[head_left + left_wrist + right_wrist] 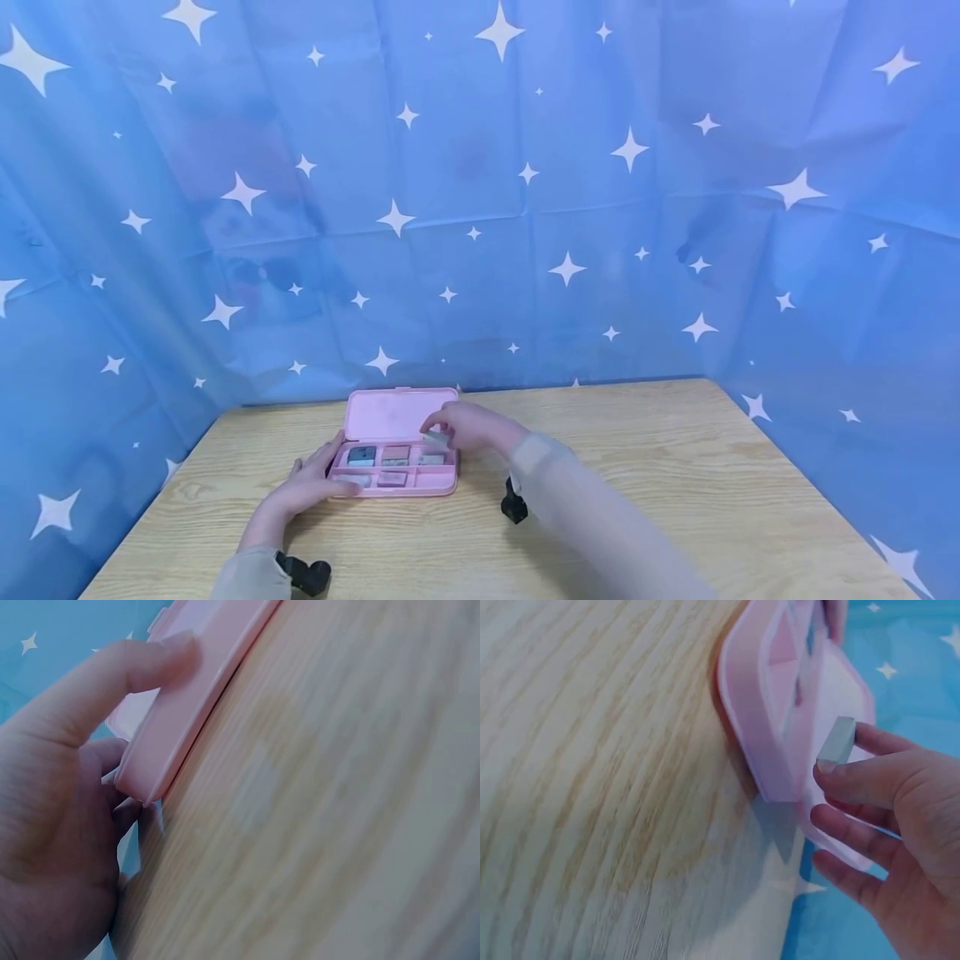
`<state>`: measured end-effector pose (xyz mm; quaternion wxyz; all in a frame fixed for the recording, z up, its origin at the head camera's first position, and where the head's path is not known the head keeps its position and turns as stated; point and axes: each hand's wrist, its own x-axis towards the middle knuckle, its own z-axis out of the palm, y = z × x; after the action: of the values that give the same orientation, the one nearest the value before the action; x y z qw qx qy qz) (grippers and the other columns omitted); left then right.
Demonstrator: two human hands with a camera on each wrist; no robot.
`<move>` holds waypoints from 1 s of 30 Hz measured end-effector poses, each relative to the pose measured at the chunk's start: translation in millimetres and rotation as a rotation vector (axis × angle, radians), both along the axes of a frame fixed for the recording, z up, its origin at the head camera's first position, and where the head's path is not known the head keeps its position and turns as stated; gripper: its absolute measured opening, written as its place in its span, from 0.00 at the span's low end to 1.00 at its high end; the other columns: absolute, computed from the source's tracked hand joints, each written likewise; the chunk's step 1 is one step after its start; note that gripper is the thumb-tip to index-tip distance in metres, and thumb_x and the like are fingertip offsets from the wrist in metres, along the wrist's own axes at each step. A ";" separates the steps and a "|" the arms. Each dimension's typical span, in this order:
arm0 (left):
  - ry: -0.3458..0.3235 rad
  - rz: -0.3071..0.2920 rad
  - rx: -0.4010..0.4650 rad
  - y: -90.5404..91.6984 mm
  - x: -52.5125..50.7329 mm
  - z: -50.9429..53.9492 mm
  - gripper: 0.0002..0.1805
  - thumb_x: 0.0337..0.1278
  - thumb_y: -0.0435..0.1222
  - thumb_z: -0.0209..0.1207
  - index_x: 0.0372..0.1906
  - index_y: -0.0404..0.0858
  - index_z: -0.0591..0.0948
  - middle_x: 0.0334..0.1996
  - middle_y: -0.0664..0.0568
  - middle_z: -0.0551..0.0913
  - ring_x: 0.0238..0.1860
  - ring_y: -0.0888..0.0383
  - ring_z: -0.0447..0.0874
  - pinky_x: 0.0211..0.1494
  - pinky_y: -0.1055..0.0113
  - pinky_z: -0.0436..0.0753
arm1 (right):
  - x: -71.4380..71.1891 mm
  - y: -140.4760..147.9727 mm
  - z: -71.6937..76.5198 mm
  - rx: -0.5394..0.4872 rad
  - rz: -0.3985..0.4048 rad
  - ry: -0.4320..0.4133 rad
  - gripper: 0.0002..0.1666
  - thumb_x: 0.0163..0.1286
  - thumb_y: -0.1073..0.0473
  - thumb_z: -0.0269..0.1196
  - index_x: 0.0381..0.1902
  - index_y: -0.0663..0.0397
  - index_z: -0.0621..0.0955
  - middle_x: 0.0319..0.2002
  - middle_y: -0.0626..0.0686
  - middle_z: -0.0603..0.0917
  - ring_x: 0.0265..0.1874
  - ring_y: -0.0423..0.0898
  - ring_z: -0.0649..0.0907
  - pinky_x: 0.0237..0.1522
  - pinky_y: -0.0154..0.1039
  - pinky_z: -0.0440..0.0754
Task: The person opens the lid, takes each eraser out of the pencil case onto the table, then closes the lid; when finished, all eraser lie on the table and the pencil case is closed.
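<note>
A pink plastic case (420, 492) lies with its hinged lid (384, 414) raised at the back. Its divided compartments hold several small blocks, among them a dark teal one (362, 455) and pinkish ones (392, 479). My left hand (300, 492) grips the case's left end, the thumb on the front wall and the other fingers around the far side. Over the back right compartment, my right hand (480, 427) pinches a pale grey-green rectangular block (838, 740) between thumb and index finger. The other right fingers are loosely bent.
The case stands near the back edge of a light wooden table (637, 467). Behind and beside the table hangs a blue curtain (465, 167) with white stars. A black wrist device (306, 573) sits on the left wrist, and another (513, 502) on the right.
</note>
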<state>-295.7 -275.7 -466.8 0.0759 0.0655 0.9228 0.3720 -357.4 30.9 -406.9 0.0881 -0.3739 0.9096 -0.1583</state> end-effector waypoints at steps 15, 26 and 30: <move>-0.011 -0.012 -0.013 3.0 -2.6 -0.1 0.64 0.43 0.54 0.70 0.77 0.38 0.43 0.75 0.32 0.45 0.73 0.32 0.36 0.69 0.36 0.27 | 17.4 55.6 0.6 -0.257 -0.027 -0.033 0.27 0.63 0.73 0.61 0.61 0.53 0.76 0.40 0.50 0.84 0.40 0.44 0.82 0.40 0.34 0.81; -0.024 -0.023 -0.018 -0.1 1.1 1.0 0.62 0.46 0.53 0.69 0.77 0.37 0.43 0.74 0.30 0.43 0.73 0.31 0.34 0.68 0.36 0.26 | 44.8 76.8 -5.0 -0.438 -0.115 -0.121 0.28 0.62 0.69 0.64 0.61 0.50 0.76 0.35 0.46 0.81 0.34 0.42 0.80 0.35 0.38 0.80; -0.022 -0.029 -0.018 -0.4 2.0 1.1 0.62 0.46 0.53 0.69 0.77 0.37 0.43 0.74 0.30 0.44 0.73 0.31 0.34 0.68 0.36 0.27 | 49.8 81.4 -4.6 -0.471 -0.151 -0.133 0.28 0.62 0.67 0.66 0.60 0.49 0.76 0.35 0.45 0.81 0.33 0.42 0.79 0.35 0.38 0.79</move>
<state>-293.6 -276.1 -465.8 0.0921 0.0739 0.9242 0.3633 -307.7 112.3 -411.5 0.0460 -0.3038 0.8652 -0.3962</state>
